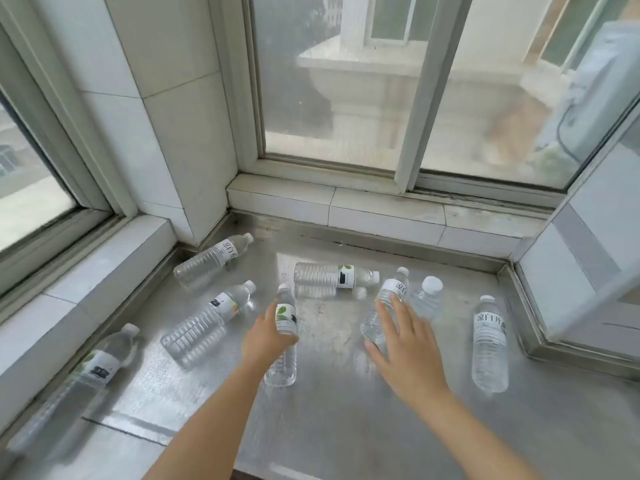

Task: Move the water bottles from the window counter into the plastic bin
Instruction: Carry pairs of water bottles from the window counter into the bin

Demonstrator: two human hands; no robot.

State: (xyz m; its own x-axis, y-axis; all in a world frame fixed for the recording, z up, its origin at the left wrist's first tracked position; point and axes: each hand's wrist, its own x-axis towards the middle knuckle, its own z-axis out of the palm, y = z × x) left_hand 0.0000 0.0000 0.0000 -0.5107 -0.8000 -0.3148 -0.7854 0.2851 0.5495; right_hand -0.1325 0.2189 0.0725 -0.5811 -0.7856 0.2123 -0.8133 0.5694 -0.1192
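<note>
Several clear water bottles lie on the steel window counter point(339, 420). My left hand point(265, 337) is wrapped around a green-leaf labelled bottle point(284, 355) in the middle, thumb across its label. My right hand point(405, 348) is spread flat with fingers apart over a white-labelled bottle point(384, 306), touching it without gripping. Other bottles lie at the back left point(211, 259), centre left point(207, 322), front left point(93, 368), back centre point(332, 276) and far right point(489, 344). A smaller bottle point(427, 296) lies just behind my right hand. The plastic bin is out of view.
Tiled sills and window frames border the counter at the back point(381, 209) and left point(86, 271). An open window sash point(588, 258) juts in at the right, above the counter's right edge. Bare steel lies in front, toward me.
</note>
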